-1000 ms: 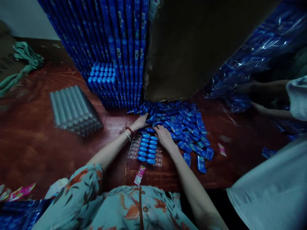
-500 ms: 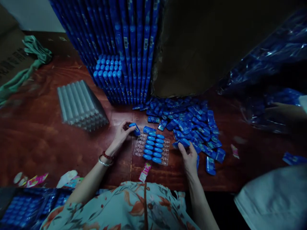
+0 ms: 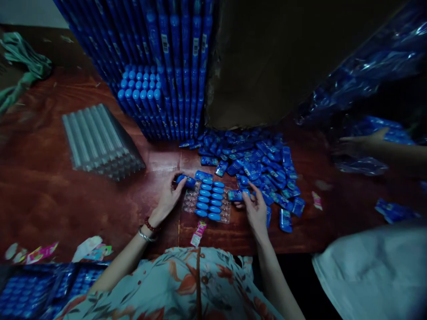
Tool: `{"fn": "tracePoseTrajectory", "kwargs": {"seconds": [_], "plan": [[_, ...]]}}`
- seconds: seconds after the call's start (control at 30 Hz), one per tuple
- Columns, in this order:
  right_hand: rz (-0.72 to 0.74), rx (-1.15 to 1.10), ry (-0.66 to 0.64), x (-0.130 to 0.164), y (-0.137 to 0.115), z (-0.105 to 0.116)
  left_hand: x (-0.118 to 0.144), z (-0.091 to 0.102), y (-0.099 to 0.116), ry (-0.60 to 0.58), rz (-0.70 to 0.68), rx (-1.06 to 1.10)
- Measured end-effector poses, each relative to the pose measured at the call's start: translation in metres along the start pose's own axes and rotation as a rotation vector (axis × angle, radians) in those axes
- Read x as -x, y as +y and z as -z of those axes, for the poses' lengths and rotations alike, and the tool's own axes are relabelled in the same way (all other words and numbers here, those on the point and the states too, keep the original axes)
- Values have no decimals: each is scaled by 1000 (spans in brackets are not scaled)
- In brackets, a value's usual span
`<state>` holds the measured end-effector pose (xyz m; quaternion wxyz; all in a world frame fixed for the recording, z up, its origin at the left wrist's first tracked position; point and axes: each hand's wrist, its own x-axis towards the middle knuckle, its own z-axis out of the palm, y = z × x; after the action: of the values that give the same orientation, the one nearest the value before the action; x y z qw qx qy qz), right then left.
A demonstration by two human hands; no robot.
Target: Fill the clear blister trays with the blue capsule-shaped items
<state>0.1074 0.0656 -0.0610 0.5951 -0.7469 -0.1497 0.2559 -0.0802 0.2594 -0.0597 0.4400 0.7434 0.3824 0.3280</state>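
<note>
A clear plastic tray (image 3: 190, 202) lies in front of me. Two columns of light-blue rounded ends (image 3: 209, 200) fill its middle, while the moulded hollows at both sides show bare. My left hand (image 3: 168, 196) pinches a small blue printed pack (image 3: 188, 181) at the tray's upper left corner. On the right side, my right hand (image 3: 256, 212) holds another blue pack (image 3: 235, 194) by its rounded end, pointing toward the tray. Another blue pack (image 3: 203, 175) lies along the tray's far edge. Beyond my right hand spreads a loose pile of blue packs (image 3: 253, 155).
Nested clear trays (image 3: 100, 142) stand at left. Tall stacks of filled blue trays (image 3: 180, 89) rise behind, beside a cardboard box (image 3: 253, 66). A co-worker's hand (image 3: 370, 140) is at right among plastic-wrapped blue packs. Scraps and a pink wrapper (image 3: 199, 233) lie near the front edge.
My right hand has brought its pack closer to the tray and turned it level. The left pack now lies flatter by the tray corner. The whole view has shifted slightly.
</note>
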Motion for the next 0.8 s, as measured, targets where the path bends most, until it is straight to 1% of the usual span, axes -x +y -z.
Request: {"fn": "tracePoseTrajectory", "kwargs": {"seconds": [0.1,0.23,0.37,0.47,0.57,0.6,0.63,0.7,0.77,0.8], "plan": [[-20,59,13,1,2,2,3,7,-10,-12,-2,-88],[41,41,49,-1,0,1,4,14,-19,13,79,-4],[24,101,-17,-5,-2,-1,-1,14,-18,-17,38,39],[33,148,-111,-7,-2,3,-5,12,-13,-45,-74,-27],[145,310,-248,-7,-4,12,-8,10,-9,-104,-242,-111],[196,389,-262,-7,-6,15,-9,9,-8,-130,-297,-129],[247,474,-249,-6,-7,16,-9,8,-7,-155,-353,-144],[345,660,-176,-5,-9,17,-9,5,-7,-197,-457,-176],[417,854,-121,-4,-11,13,-8,3,-7,-232,-533,-215],[443,944,-121,-4,-13,10,-8,2,-7,-243,-558,-232]]}}
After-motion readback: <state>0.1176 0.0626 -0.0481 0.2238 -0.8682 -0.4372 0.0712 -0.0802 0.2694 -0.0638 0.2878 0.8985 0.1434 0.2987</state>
